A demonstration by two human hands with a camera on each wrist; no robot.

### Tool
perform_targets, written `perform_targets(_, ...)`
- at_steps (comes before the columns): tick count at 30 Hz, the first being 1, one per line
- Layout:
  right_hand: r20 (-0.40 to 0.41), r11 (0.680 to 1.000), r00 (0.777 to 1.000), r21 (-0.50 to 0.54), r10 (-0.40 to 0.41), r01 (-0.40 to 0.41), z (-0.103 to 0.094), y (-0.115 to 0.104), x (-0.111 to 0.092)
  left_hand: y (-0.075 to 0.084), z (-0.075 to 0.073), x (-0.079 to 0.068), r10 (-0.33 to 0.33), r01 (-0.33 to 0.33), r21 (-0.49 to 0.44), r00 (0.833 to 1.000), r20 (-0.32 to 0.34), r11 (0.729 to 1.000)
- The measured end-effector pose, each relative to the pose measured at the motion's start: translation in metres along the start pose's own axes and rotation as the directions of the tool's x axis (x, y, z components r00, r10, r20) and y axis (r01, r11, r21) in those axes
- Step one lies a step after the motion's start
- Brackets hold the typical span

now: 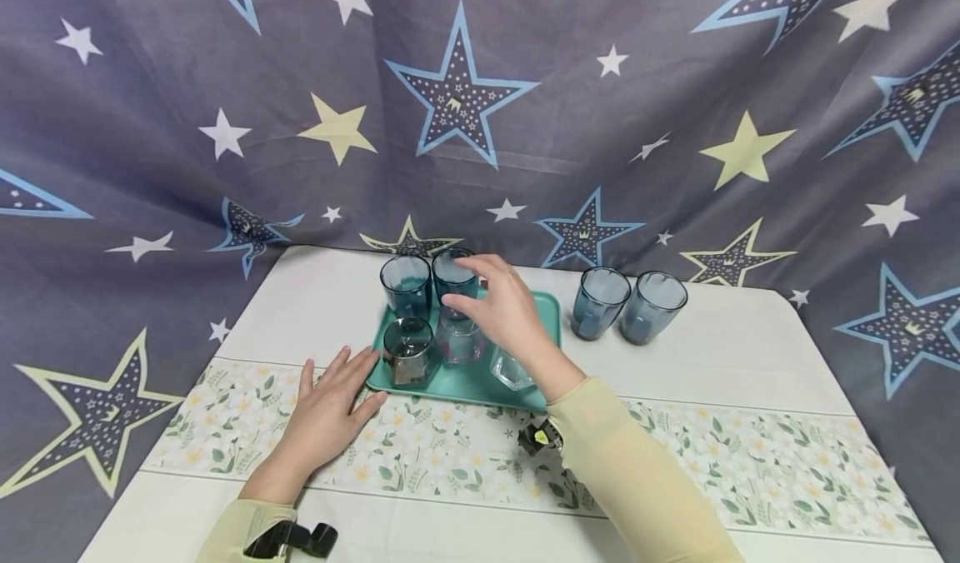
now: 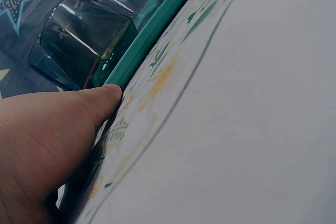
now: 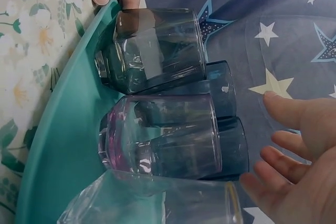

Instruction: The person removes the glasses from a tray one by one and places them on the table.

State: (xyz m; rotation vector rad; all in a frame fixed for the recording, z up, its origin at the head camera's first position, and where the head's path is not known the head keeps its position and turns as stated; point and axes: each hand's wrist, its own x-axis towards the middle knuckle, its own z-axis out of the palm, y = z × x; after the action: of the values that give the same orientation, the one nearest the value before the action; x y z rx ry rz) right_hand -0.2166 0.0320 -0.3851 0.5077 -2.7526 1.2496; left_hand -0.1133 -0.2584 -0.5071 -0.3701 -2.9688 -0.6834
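Note:
A green tray [image 1: 551, 317] holds several glasses. Two blue glasses stand at its back: a left one [image 1: 406, 288] and a middle one [image 1: 453, 284]. In front are a smoky grey glass [image 1: 409, 353], a pink-tinted glass [image 3: 163, 137] and a clear glass [image 1: 512, 369], partly hidden by my right wrist. My right hand [image 1: 504, 309] hovers over the tray, thumb and fingers apart near the rim of the middle blue glass. In the right wrist view nothing lies between its fingers. My left hand [image 1: 330, 413] rests at the tray's front left corner, fingers spread, thumb touching the edge.
Two more blue glasses, one [image 1: 600, 303] beside the other [image 1: 653, 306], stand on the table right of the tray. A floral runner [image 1: 750, 463] crosses the white table. Behind hangs a star-patterned curtain [image 1: 600, 113].

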Motion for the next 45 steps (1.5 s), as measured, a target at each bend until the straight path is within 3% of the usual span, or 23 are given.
perform_targets(10, 0.0, 0.999, 0.999, 0.013, 0.034, -0.034, 0.003, 0.015, 0.0, 0.0, 0.001, 0.0, -0.005, 0.005, -0.002, 1.0, 0.003, 1.0)
perform_targets(25, -0.027, 0.999, 0.999, 0.03, 0.039, -0.038, 0.004, 0.015, 0.006, 0.001, 0.001, 0.0, 0.001, -0.001, -0.006, 1.0, -0.002, 1.0)
perform_targets(45, 0.031, 0.992, 0.992, -0.026, 0.126, -0.125, 0.016, 0.02, 0.025, 0.001, 0.001, -0.001, -0.005, 0.005, 0.005, 1.0, -0.004, 1.0)
